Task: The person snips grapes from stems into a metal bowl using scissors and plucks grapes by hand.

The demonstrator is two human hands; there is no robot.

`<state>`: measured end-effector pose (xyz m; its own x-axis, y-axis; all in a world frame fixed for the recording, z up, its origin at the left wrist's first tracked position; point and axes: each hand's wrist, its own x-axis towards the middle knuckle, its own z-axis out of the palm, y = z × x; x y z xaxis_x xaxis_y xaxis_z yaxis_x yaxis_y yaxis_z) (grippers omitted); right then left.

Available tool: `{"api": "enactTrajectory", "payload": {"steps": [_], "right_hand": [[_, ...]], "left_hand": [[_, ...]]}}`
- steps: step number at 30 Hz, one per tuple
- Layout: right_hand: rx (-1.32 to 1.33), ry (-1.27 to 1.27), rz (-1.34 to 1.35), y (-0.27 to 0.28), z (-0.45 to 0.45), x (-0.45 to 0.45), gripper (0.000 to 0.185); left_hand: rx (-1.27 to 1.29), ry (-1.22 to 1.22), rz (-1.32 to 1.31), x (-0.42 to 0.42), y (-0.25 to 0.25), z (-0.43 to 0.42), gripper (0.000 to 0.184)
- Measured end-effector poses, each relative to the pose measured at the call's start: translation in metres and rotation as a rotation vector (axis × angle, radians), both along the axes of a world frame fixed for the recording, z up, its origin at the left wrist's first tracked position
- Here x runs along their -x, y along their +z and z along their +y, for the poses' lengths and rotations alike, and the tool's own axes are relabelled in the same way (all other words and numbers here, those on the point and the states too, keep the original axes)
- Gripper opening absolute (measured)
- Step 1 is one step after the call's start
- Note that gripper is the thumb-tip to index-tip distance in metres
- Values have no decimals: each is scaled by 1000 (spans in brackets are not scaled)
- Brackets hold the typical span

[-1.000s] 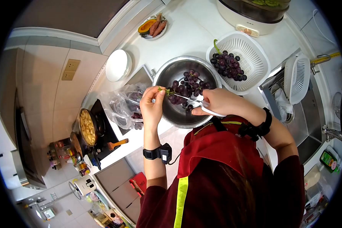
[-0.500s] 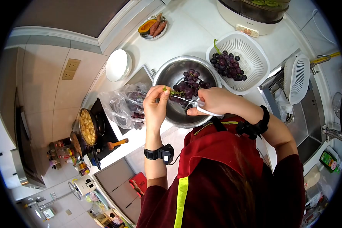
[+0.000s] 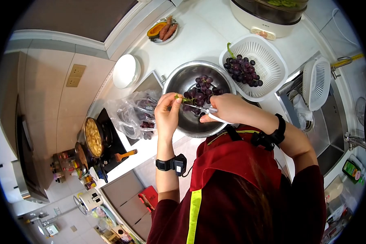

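Note:
Over the left rim of a steel bowl (image 3: 183,68), my left hand (image 3: 167,110) pinches the green stem (image 3: 178,97) of a grape bunch. My right hand (image 3: 225,109) holds white-handled scissors (image 3: 220,118), their blades pointing left among the grapes near that stem. Dark purple grapes (image 3: 203,83) lie in the bowl beneath and beyond both hands. Another bunch (image 3: 242,70) with a curved green stem rests in a white colander (image 3: 268,61) to the upper right. Left of the bowl is a clear plastic bag (image 3: 128,114) with more grapes in it.
A white bowl (image 3: 125,71) and a plate of pumpkin and sweet potatoes (image 3: 162,30) stand beyond the bag. A pan of food (image 3: 93,137) is on the stove at left. At right are a sink (image 3: 329,126) and another white basket (image 3: 316,83); a steamer (image 3: 268,18) stands at the back.
My left hand has shifted slightly right with the stem. My right hand and the scissors have moved a little left, and the handles look closer together.

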<state>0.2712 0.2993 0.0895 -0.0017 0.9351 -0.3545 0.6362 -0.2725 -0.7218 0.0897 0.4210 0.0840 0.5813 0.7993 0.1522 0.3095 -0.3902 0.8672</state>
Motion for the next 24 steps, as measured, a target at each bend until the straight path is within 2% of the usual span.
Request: {"api": "enactTrajectory", "payload": {"steps": [5,10,12,15,24], "right_hand": [[48,20,19,-12,-6,1,67],[97,-113,172,-12,-19,-10,70],[104,-109,163,-18,-18,-9,68],[93,-81,299,-11,-15,-5,64],[197,-34,353,-14,-9,-2,70]], "left_hand": [[5,35,-50,1,-1,3,9],[-35,53,-51,1,4,6,9],[-36,54,-69,1,5,4,9],[-43,55,-85,-1,7,2,9],[-93,11,-84,-3,17,-6,10]]}}
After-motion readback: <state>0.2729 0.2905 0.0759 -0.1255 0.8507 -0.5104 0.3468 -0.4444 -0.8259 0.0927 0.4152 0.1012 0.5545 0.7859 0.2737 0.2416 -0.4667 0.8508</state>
